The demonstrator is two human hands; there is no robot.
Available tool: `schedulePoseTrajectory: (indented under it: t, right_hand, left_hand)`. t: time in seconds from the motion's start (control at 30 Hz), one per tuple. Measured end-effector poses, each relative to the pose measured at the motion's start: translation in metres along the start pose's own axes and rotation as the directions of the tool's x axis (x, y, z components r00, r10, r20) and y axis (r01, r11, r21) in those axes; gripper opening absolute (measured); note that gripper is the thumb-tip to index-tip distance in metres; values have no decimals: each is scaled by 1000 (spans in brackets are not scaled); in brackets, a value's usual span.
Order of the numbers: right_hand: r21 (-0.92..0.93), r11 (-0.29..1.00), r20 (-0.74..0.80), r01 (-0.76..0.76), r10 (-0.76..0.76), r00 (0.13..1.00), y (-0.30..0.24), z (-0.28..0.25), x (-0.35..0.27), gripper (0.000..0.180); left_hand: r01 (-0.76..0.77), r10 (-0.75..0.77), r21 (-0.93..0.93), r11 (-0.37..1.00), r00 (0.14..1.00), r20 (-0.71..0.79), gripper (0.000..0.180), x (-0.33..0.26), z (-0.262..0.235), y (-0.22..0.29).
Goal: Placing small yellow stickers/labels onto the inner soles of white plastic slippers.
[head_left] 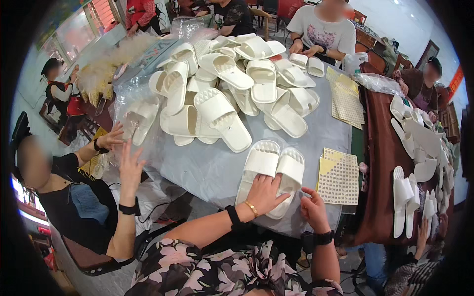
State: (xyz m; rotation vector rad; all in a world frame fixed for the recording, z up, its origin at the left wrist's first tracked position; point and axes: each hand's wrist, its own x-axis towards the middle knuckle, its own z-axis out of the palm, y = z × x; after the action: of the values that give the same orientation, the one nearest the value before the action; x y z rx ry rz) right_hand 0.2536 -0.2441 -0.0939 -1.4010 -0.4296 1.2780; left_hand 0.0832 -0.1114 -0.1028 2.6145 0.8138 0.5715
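A grey-covered table is taken up at twelve o'clock by a large heap of white slippers. At its near edge, toward six o'clock, a pair of white slippers is laid side by side, soles down, touching each other. At three o'clock of the pair, a yellow gridded sheet is set just beside it. The left hand is pressed flat on the heels of the pair, fingers spread and nothing gripped. The right hand is held at the table edge between pair and sheet, fingers loosely curled and empty. At nine o'clock, a clear plastic bag is handled by another person. The pair could be nudged off the edge, judged by how near the heels are placed to it.
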Motion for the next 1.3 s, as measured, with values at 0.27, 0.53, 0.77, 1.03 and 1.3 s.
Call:
schedulePoseTrajectory:
  t: [0.27,0.53,0.77,1.03,1.3]
  right_hand:
    - [-10,1000,-6,9,-9,1000,-4,-4,3,40]
    - [1,999,-9,42,-42,999,2,-2,-2,38]
    - [-82,994,-25,75,-77,997,7,2,-6,31]
    - [-243,953,1,182,-187,982,-16,-18,-21,28]
    - [-576,767,-540,282,-616,573,-115,-148,-100,21]
  left_hand:
    - [-58,58,-2,998,998,-9,72,14,-70,-13]
    - [38,34,343,938,979,-202,53,177,-214,-115]
    - [167,-71,300,939,949,-307,57,160,-173,-159]
    - [-64,86,112,992,974,-207,56,28,-44,-96]
    - [57,-60,-57,997,996,-64,54,-19,-5,-103]
